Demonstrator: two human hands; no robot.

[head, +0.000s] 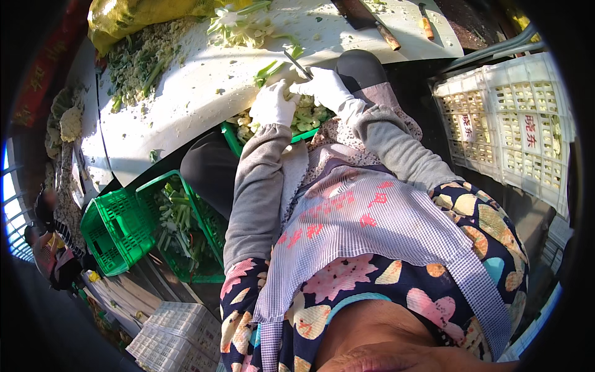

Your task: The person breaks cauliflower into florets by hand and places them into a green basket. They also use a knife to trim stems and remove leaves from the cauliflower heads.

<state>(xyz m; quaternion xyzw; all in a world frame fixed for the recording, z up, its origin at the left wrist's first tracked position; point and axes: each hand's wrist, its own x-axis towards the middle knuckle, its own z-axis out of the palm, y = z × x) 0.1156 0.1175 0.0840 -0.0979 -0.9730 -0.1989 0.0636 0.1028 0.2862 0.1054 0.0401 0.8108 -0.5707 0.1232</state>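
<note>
My right hand (327, 90), in a white glove, grips a small knife (297, 64) whose blade points up and to the left. Close beside it, my gloved left hand (273, 103) is curled on a cauliflower piece (268, 73); its pale stalk and green leaf show past the fingers, the rest hidden by glare and glove. Beneath both hands, cauliflower florets (309, 115) lie in a green basket (231, 139) between my knees. Beyond them, a leafy cauliflower (241, 30) rests on the white table (195, 88).
A cleaver (355, 14) and another wooden-handled tool (426, 25) lie at the table's far right. Trimmings (139, 69) and a yellow net sack (125, 21) are at left. Green crates (118, 230) stand low left, white crates (506, 121) right. People (53, 246) are at far left.
</note>
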